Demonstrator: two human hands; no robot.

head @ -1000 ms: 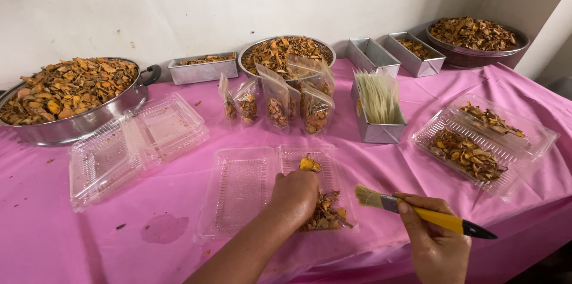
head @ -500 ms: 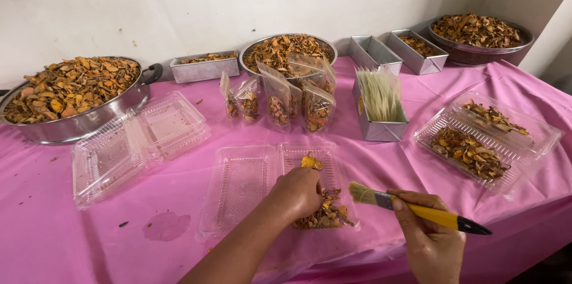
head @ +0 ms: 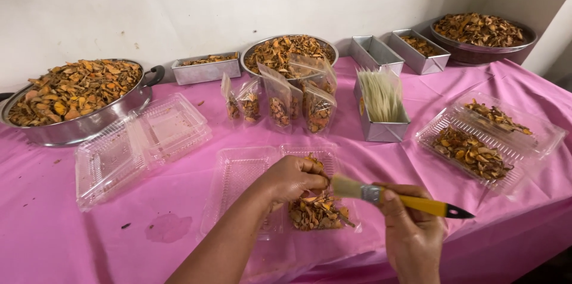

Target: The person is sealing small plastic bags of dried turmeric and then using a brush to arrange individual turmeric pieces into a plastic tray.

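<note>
**Dried chips handled in a clear box on a pink-covered worktop**

The worktop [head: 71, 236] is draped in a pink cloth, creased at the right and marked by a darker damp patch [head: 168, 227] near the left. Behind it a pale, scuffed wall [head: 238, 4] is seen.

The left hand [head: 292, 178] is laid over the open clear box [head: 238, 171] at the near middle, its grip pinched on orange dried chips [head: 316, 212] heaped in the box's right half. A yellow-handled brush [head: 393, 196] is held in the right hand [head: 411, 230], fingers pressed around the handle, bristles pointing left, just beside the left hand.

At the far left a large metal pan [head: 89, 126] of chips is set, with empty clear boxes [head: 143, 141] before it. Small filled bags [head: 286, 102] are stood at the middle, in front of a round bowl [head: 290, 52]. A metal tin of pale sticks [head: 381, 105] is placed to the right, and a filled clear box [head: 476, 147] beyond it.
</note>
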